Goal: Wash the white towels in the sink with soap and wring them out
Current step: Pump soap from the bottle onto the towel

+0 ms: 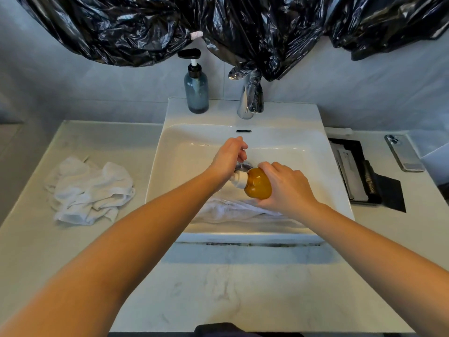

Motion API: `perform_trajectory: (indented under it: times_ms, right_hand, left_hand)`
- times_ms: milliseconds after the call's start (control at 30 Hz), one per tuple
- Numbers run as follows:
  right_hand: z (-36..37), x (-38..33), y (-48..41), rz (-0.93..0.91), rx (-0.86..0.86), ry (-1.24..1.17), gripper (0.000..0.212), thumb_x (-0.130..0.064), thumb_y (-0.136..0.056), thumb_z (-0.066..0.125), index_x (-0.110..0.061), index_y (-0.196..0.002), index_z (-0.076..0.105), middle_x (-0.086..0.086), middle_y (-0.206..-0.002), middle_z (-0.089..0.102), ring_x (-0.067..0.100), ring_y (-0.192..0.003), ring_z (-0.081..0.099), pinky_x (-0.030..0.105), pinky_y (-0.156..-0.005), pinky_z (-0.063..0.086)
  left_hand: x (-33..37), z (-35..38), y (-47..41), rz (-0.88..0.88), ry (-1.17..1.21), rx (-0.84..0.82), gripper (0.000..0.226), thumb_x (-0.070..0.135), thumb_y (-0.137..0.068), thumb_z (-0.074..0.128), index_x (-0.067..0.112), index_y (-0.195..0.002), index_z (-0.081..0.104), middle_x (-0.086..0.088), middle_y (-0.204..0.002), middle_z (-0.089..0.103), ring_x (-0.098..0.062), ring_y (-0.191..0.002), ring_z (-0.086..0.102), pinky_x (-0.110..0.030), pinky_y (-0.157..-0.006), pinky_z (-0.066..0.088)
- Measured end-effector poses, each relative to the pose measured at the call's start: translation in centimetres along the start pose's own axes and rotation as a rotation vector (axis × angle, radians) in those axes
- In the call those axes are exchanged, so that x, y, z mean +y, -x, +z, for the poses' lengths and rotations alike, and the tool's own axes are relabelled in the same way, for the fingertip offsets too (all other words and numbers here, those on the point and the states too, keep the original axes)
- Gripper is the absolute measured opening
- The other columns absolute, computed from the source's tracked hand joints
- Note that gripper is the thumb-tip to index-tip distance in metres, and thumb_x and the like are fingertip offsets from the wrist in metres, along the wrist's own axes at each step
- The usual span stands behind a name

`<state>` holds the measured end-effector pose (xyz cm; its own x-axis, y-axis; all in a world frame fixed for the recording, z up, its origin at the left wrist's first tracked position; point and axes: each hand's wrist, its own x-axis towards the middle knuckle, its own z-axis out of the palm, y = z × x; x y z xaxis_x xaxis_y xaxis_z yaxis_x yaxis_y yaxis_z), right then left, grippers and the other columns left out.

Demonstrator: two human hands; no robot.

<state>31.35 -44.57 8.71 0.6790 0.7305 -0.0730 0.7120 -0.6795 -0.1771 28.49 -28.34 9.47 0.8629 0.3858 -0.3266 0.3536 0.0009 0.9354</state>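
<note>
Hands: two, both over the sink.
Right hand: fingers clamped round the amber bottle, which is tipped sideways.
Left hand: fingers curled by the bottle's white cap; whether they grip it is unclear.
Bottles: two; the blue pump bottle stands on the rim beside the faucet.
Towels: one towel lies in the sink; a heap lies on the left counter, number unclear.

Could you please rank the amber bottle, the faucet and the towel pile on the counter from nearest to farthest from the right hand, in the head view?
1. amber bottle: held in the right hand itself.
2. faucet: behind the hand, at the back rim of the sink.
3. towel pile: far left, on the counter.
</note>
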Motion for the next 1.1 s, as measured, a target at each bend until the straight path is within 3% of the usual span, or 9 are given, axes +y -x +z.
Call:
perform_trajectory:
  times_ms: [200,300,367,467,600,733,833,1100]
  right_hand:
    - [-0.7,3.5,1.0,-0.014,-0.013,-0.008,0.075,-0.054,-0.078,0.075,-0.025,-0.138,0.039,0.003,-0.123,0.058,0.021,-0.102,0.057,0.036,-0.083,0.050]
    - [-0.6,4.5,1.3,-0.020,-0.013,-0.033,0.075,-0.051,-0.078,0.077,-0.024,-0.137,0.040,0.004,-0.122,0.058,0.022,-0.101,0.058,0.037,-0.082,0.050]
    - [-0.6,5.4,1.4,-0.045,-0.002,-0.019,0.074,-0.050,-0.079,0.077,-0.023,-0.138,0.041,0.004,-0.121,0.058,0.023,-0.101,0.057,0.034,-0.078,0.045]
    - [-1.1,7.3,1.9,-0.064,0.001,0.024,0.072,-0.050,-0.081,0.075,-0.024,-0.139,0.041,0.003,-0.123,0.058,0.022,-0.102,0.056,0.030,-0.076,0.033]
    - [-0.9,8.9,2.6,-0.041,-0.031,0.043,0.071,-0.050,-0.082,0.072,-0.025,-0.139,0.038,0.002,-0.125,0.056,0.021,-0.105,0.054,0.030,-0.077,0.030]
    - [-1.1,10.7,3.3,-0.052,-0.010,0.077,0.070,-0.058,-0.081,0.069,-0.027,-0.136,0.039,0.000,-0.122,0.057,0.023,-0.105,0.056,0.034,-0.078,0.036]
    - [-1.8,12.2,3.7,-0.030,-0.014,0.072,0.074,-0.064,-0.080,0.067,-0.026,-0.137,0.038,0.000,-0.123,0.056,0.023,-0.108,0.055,0.040,-0.087,0.044]
    - [-3.2,15.5,5.6,0.005,-0.021,0.080,0.075,-0.059,-0.077,0.072,-0.027,-0.136,0.037,-0.001,-0.121,0.055,0.022,-0.107,0.055,0.036,-0.083,0.043]
  left_hand:
    - [0.8,2.2,-0.6,0.002,-0.031,-0.008,0.031,0.035,-0.103,0.031,0.014,-0.104,0.054,-0.010,-0.098,0.056,-0.020,-0.090,0.052,-0.028,-0.073,0.041]
    - [0.7,4.0,-0.6,0.036,-0.022,0.014,0.030,0.034,-0.103,0.032,0.014,-0.100,0.054,-0.008,-0.094,0.054,-0.020,-0.088,0.050,-0.031,-0.079,0.043]
    - [0.8,4.9,-0.4,0.060,-0.020,0.010,0.032,0.037,-0.102,0.031,0.016,-0.097,0.054,-0.007,-0.092,0.054,-0.019,-0.088,0.051,-0.037,-0.087,0.043]
    - [0.8,6.0,-0.4,0.093,-0.018,0.008,0.038,0.046,-0.092,0.030,0.017,-0.095,0.054,-0.005,-0.090,0.054,-0.018,-0.087,0.051,-0.035,-0.085,0.043]
    - [0.4,8.2,-0.7,0.125,-0.031,0.000,0.030,0.031,-0.104,0.030,0.015,-0.094,0.053,-0.003,-0.085,0.052,-0.015,-0.082,0.049,-0.030,-0.078,0.041]
    - [-0.1,10.0,-0.9,0.093,-0.025,-0.016,0.034,0.033,-0.106,0.026,0.014,-0.097,0.053,-0.004,-0.086,0.053,-0.017,-0.084,0.050,-0.031,-0.081,0.039]
    - [0.4,11.0,-1.2,0.084,0.012,0.002,0.035,0.034,-0.106,0.026,0.012,-0.099,0.052,-0.004,-0.087,0.052,-0.018,-0.086,0.050,-0.033,-0.084,0.038]
    - [1.9,15.2,-1.2,0.088,0.018,-0.048,0.037,0.038,-0.106,0.026,0.015,-0.093,0.051,-0.005,-0.086,0.051,-0.017,-0.083,0.048,-0.030,-0.078,0.037]
